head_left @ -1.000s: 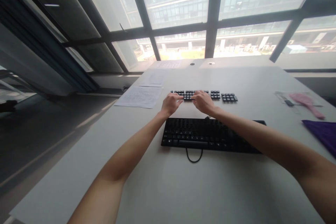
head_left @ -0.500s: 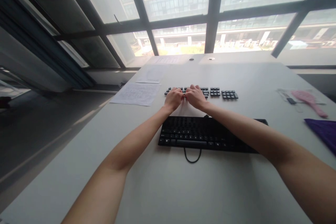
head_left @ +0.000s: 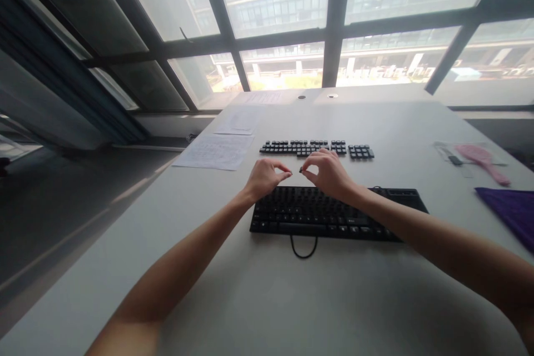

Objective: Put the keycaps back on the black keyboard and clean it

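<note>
My left hand [head_left: 267, 175] is closed in a pinch above the back left part of a black keyboard [head_left: 317, 228]; what its fingertips hold, if anything, is too small to make out. Facing it, my right hand [head_left: 327, 172] pinches a small black keycap [head_left: 301, 169] between thumb and forefinger. A narrow gap separates the two sets of fingertips. Just beyond both hands, loose black keycaps [head_left: 278, 148] lie in rows and blocks on the white table. My right hand partly covers these rows, and my right forearm crosses the keyboard's right side.
Written paper sheets [head_left: 212, 151] lie at the left. To the right are a pink hairbrush [head_left: 479, 157], a small dark object on clear plastic [head_left: 454, 160] and a purple cloth [head_left: 509, 211]. A black cable loop [head_left: 304, 256] sticks out before the keyboard. Windows stand behind the table.
Both hands have drawn back from the keycap rows towards me and moved apart from each other. The keycap in my right fingers now shows, and more of the rows is uncovered.
</note>
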{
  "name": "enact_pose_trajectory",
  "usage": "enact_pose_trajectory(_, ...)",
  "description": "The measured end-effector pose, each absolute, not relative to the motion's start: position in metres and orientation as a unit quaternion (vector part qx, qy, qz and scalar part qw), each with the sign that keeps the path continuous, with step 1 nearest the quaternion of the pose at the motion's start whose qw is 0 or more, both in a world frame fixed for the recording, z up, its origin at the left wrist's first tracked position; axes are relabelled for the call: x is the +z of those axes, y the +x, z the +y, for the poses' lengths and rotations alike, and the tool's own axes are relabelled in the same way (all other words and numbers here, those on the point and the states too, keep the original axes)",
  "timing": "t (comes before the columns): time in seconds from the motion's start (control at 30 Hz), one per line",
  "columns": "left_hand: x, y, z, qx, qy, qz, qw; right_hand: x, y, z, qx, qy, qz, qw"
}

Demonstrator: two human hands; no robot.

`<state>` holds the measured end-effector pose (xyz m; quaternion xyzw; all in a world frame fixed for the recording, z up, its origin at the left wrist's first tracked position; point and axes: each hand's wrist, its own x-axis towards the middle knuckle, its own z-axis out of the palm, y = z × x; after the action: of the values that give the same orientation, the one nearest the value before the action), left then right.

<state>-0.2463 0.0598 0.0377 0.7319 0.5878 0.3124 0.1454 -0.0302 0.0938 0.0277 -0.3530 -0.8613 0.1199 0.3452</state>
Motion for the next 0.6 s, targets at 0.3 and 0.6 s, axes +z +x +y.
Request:
enact_pose_trajectory(0.3, 0.031, -0.213, -0.004, 0.275, 0.702, 0.546, 0.366, 0.008, 0.008, 0.03, 0.308, -0.379, -0.813, 0.318)
enact_pose_trajectory(0.6, 0.02, -0.208, -0.006, 0.286, 0.76, 0.526, 0.255, -0.002, 0.008, 0.029, 0.327, -0.374, -0.808, 0.316)
